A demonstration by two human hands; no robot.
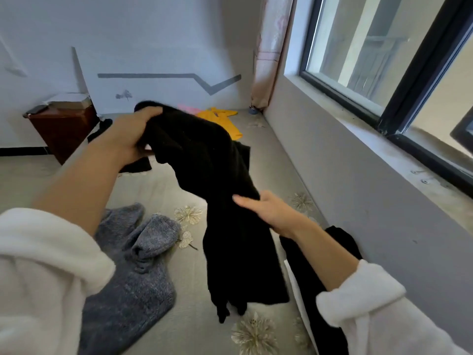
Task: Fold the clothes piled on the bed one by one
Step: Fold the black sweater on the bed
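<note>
A black garment [217,175] hangs in the air over the bed [163,188], its lower end reaching the sheet. My left hand [130,138] grips its upper end, fingers curled over the cloth. My right hand [266,210] touches the garment's middle with fingers extended, thumb on the near side. A grey knitted sweater [133,272] lies crumpled on the bed at the lower left. Another black garment [317,278] lies under my right forearm by the wall. A yellow garment [222,119] and a pink one [188,108] lie at the far end.
The bed sheet is grey-green with pale flower prints. A brown wooden bedside cabinet [61,126] stands at the far left. A grey wall and window sill [384,155] run along the bed's right side. A curtain [271,52] hangs in the far corner.
</note>
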